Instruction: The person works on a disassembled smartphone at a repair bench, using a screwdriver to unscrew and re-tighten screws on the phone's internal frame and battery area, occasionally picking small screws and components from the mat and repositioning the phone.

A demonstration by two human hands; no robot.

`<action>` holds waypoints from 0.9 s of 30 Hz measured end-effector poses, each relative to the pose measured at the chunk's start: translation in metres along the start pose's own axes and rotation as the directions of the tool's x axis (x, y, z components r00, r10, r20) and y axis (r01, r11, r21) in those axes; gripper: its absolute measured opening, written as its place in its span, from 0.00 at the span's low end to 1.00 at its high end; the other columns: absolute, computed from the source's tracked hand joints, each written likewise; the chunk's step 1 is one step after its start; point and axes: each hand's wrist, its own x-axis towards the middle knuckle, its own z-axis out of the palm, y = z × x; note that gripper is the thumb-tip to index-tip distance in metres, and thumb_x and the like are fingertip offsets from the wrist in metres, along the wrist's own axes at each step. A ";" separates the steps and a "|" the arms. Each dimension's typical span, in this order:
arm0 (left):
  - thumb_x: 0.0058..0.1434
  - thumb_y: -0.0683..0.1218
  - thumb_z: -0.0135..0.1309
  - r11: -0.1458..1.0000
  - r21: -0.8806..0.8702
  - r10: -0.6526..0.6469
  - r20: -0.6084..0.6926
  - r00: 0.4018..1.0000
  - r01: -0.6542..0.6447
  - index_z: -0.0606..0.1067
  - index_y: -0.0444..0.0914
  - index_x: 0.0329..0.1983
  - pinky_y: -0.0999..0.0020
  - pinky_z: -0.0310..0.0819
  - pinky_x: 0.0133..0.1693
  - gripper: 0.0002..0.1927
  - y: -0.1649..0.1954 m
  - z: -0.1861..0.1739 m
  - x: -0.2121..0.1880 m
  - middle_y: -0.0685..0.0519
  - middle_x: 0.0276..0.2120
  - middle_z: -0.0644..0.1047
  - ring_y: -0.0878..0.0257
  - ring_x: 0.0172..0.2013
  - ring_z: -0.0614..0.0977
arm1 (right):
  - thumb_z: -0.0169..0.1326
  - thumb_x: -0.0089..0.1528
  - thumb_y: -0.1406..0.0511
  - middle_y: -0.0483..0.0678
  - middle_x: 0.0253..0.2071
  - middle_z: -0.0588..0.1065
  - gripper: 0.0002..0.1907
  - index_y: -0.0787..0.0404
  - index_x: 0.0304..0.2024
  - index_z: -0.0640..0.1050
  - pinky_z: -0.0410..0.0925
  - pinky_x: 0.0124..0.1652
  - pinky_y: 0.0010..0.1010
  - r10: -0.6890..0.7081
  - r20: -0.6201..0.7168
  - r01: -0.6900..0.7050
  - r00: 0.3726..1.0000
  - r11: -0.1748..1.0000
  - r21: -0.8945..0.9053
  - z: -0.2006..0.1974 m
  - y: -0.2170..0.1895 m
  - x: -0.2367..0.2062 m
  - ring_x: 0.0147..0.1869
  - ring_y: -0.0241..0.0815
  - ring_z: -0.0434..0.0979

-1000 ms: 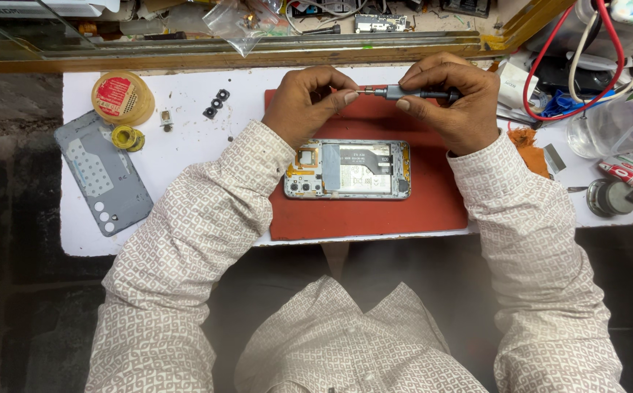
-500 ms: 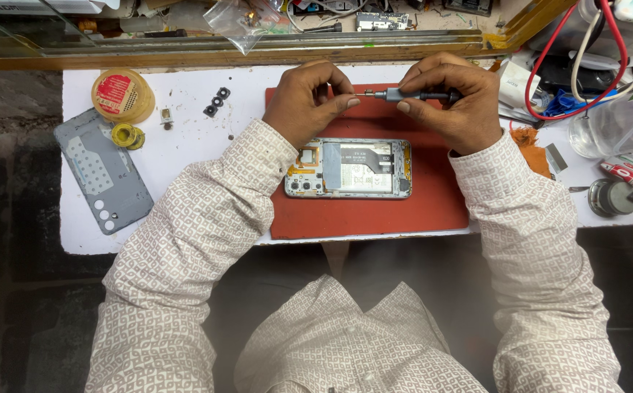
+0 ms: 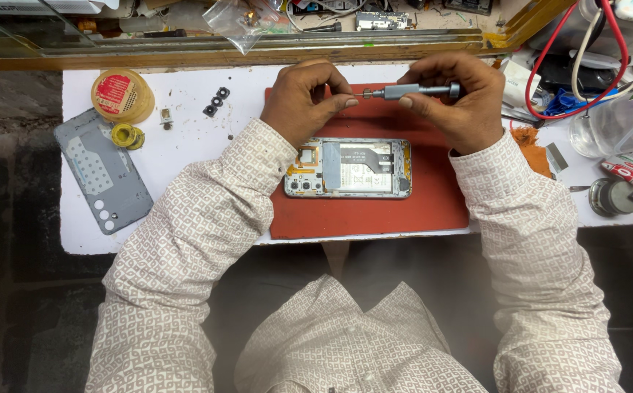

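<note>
Step in hand: the tip of a small grey screwdriver [image 3: 414, 91] is being handled; it looks like a bit or a tiny screw is being seated at the tip, though the piece itself is too small to make out.
Right hand [image 3: 455, 98]: wrapped around the screwdriver's handle, holding it level above the far edge of the red mat [image 3: 440, 211].
Left hand [image 3: 305, 98]: thumb and forefinger pinched together right at the driver's tip; whether anything sits between them cannot be told.
Opened phone [image 3: 347, 168]: lies flat on the mat, back off, boards and flex cables showing, just below both hands and untouched.
Next move, as a judgement: the tip would have to be steadied and brought straight down onto a screw point of the phone, with light pressure so nothing slips onto the bare boards.
Back cover [image 3: 103, 171]: grey, lying on the white bench [image 3: 185, 145], well apart to the left.
Round yellow tin [image 3: 120, 95]: stands near the cover with a red label on its closed top; contents hidden.
Yellow tape roll [image 3: 124, 135]: just beside the tin.
Clear plastic bag [image 3: 240, 22]: on the ledge beyond the bench; holds small parts, too small to tell.
Clear jar [image 3: 611, 124]: at the right edge, among red and white cables; contents unclear.
Small black rings [image 3: 216, 102]: loose on the bench, left of the mat.
</note>
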 end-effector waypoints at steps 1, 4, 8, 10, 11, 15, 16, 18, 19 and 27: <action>0.58 0.44 0.69 1.000 0.005 -0.005 -0.002 1.000 0.005 0.79 0.38 0.30 0.72 0.66 0.29 0.08 0.000 -0.001 0.000 0.58 0.27 0.76 0.71 0.26 0.70 | 0.68 0.66 0.72 0.56 0.50 0.80 0.19 0.68 0.55 0.74 0.80 0.54 0.30 0.008 -0.016 -0.007 1.000 0.998 0.067 0.001 0.001 -0.001 0.55 0.42 0.83; 0.59 0.43 0.69 0.999 -0.027 0.042 0.011 0.999 -0.041 0.79 0.38 0.31 0.71 0.66 0.29 0.08 0.001 0.001 -0.001 0.58 0.28 0.75 0.71 0.27 0.69 | 0.65 0.69 0.71 0.58 0.50 0.79 0.20 0.67 0.57 0.70 0.81 0.50 0.30 0.035 -0.050 -0.023 0.998 0.976 0.215 0.004 0.002 -0.002 0.51 0.43 0.84; 0.60 0.44 0.69 0.999 -0.044 0.008 0.014 1.000 -0.007 0.78 0.38 0.30 0.72 0.64 0.28 0.10 0.002 0.003 0.000 0.58 0.28 0.74 0.71 0.25 0.68 | 0.62 0.71 0.74 0.60 0.50 0.77 0.17 0.66 0.56 0.67 0.81 0.50 0.31 -0.021 -0.046 0.031 0.999 0.971 0.236 0.007 0.003 -0.002 0.50 0.44 0.84; 0.60 0.45 0.69 0.998 -0.065 0.000 -0.004 1.000 -0.001 0.78 0.37 0.31 0.73 0.64 0.28 0.10 0.002 0.003 0.000 0.58 0.28 0.73 0.72 0.25 0.68 | 0.61 0.72 0.74 0.59 0.52 0.76 0.16 0.66 0.54 0.66 0.82 0.51 0.32 -0.075 -0.031 0.080 0.997 0.964 0.254 0.008 0.003 -0.002 0.52 0.44 0.83; 0.60 0.45 0.69 0.997 -0.076 -0.003 -0.006 1.000 0.002 0.78 0.37 0.31 0.73 0.64 0.28 0.10 0.001 0.003 0.000 0.58 0.28 0.74 0.72 0.25 0.68 | 0.60 0.72 0.75 0.59 0.52 0.75 0.15 0.66 0.52 0.66 0.82 0.50 0.32 -0.091 -0.024 0.094 0.996 0.957 0.276 0.008 0.003 -0.001 0.51 0.44 0.83; 0.61 0.46 0.69 0.993 -0.113 -0.036 -0.009 0.999 0.035 0.78 0.38 0.32 0.75 0.65 0.28 0.10 0.001 0.003 0.000 0.60 0.28 0.75 0.74 0.25 0.67 | 0.60 0.72 0.74 0.58 0.49 0.76 0.14 0.66 0.51 0.66 0.82 0.45 0.31 -0.070 -0.035 0.076 0.997 0.966 0.248 0.006 0.005 -0.001 0.48 0.45 0.84; 0.61 0.46 0.69 0.992 -0.119 -0.049 -0.009 0.999 0.048 0.78 0.38 0.32 0.75 0.65 0.28 0.10 0.001 0.003 0.000 0.60 0.27 0.75 0.74 0.25 0.67 | 0.60 0.72 0.74 0.58 0.48 0.77 0.13 0.66 0.50 0.67 0.82 0.44 0.31 -0.061 -0.042 0.070 0.997 0.969 0.238 0.006 0.006 -0.001 0.47 0.45 0.84; 0.61 0.46 0.68 0.990 -0.133 -0.057 -0.005 0.998 0.056 0.79 0.39 0.32 0.75 0.64 0.27 0.09 0.001 0.004 0.001 0.61 0.27 0.75 0.74 0.24 0.67 | 0.60 0.72 0.73 0.57 0.46 0.77 0.12 0.66 0.49 0.67 0.82 0.42 0.29 -0.043 -0.053 0.054 0.998 0.975 0.218 0.005 0.008 -0.003 0.45 0.44 0.85; 0.61 0.46 0.68 0.988 -0.140 -0.061 -0.004 0.998 0.060 0.79 0.39 0.33 0.75 0.64 0.27 0.09 0.002 0.004 0.001 0.61 0.27 0.75 0.74 0.24 0.66 | 0.60 0.73 0.73 0.56 0.46 0.77 0.12 0.66 0.49 0.68 0.81 0.42 0.29 -0.045 -0.059 0.056 0.997 0.978 0.202 0.005 0.009 -0.003 0.45 0.43 0.84; 0.61 0.45 0.68 0.996 -0.094 0.007 -0.009 1.000 -0.007 0.77 0.38 0.32 0.74 0.62 0.26 0.11 0.004 0.004 0.000 0.59 0.27 0.73 0.73 0.23 0.66 | 0.59 0.74 0.73 0.56 0.43 0.78 0.10 0.67 0.48 0.69 0.79 0.38 0.26 0.003 -0.082 0.009 0.997 0.989 0.148 0.006 0.010 -0.004 0.40 0.41 0.83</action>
